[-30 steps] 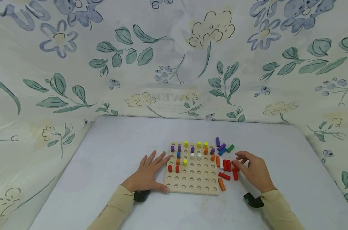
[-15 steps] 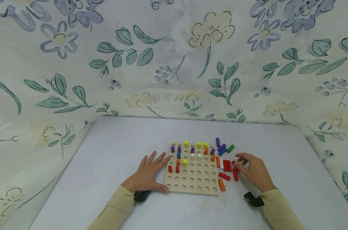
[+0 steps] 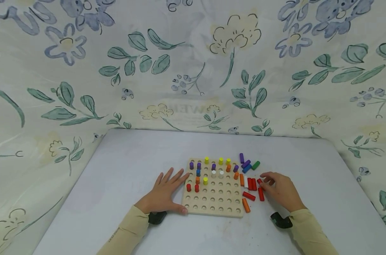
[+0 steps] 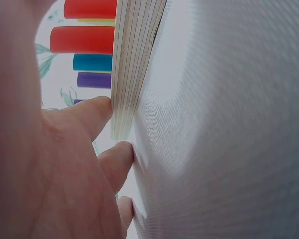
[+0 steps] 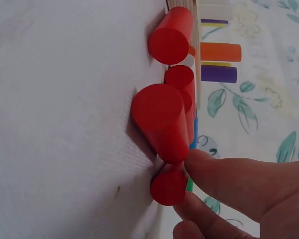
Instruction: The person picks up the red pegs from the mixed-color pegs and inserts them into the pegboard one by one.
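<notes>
**Red peg pickup beside the pegboard**

Our right hand (image 3: 282, 189) pinches a short red wooden peg (image 3: 259, 181) lying just right of the square wooden pegboard (image 3: 212, 198). We judge it light, rigid, smooth; grip mid-length. Our left hand (image 3: 165, 191) rests flat against the board's left edge.

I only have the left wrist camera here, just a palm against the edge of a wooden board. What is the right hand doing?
Observer: The right hand is to the right of the wooden pegboard, its fingertips pinching a red peg among the loose pegs.
Operator: Is that peg in the air?
Observer: No, the right wrist view shows it lying against the table, beside other red pegs.
Operator: How full is the board?
Observer: In the head view, pegs stand only in the far rows; the near rows are bare holes. The left hand lies flat with spread fingers at the board's left edge.
</notes>
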### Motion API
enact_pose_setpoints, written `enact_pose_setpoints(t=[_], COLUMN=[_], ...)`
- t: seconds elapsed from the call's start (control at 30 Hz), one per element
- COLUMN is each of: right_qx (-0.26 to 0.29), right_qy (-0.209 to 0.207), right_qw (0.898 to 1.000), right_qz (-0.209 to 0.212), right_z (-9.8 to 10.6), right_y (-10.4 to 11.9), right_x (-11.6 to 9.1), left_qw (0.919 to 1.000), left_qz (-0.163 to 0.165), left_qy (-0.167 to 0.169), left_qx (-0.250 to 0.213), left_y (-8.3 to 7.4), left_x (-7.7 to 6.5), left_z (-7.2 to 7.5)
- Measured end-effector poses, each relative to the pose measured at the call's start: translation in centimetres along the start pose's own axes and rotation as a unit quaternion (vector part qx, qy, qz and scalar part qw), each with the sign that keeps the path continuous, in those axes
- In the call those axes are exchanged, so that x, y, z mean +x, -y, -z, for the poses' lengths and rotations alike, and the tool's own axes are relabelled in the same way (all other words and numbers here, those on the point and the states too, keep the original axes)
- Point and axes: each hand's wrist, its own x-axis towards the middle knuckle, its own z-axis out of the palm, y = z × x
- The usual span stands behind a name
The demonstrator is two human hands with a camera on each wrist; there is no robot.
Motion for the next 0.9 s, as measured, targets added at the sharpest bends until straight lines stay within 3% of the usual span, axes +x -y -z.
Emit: enact_pose_setpoints(t=[0.53,0.9], right_qx=[-0.023,-0.026], right_qy=[0.028,0.030], right_qw=[0.999,0.999], right_qz=[-0.005,-0.017], right_z=[-0.05,-0.08], right_y=[0.18,0.35], right_x=[0.34,0.52], left_qw=[0.9999,0.9999], left_qz=[-0.010,0.001], left_qy=[0.000,0.009], left_qx=[0.001,-0.008], left_y=[0.08,-0.06], left_x=[-0.02,0.16], left_z=[0.53,0.84])
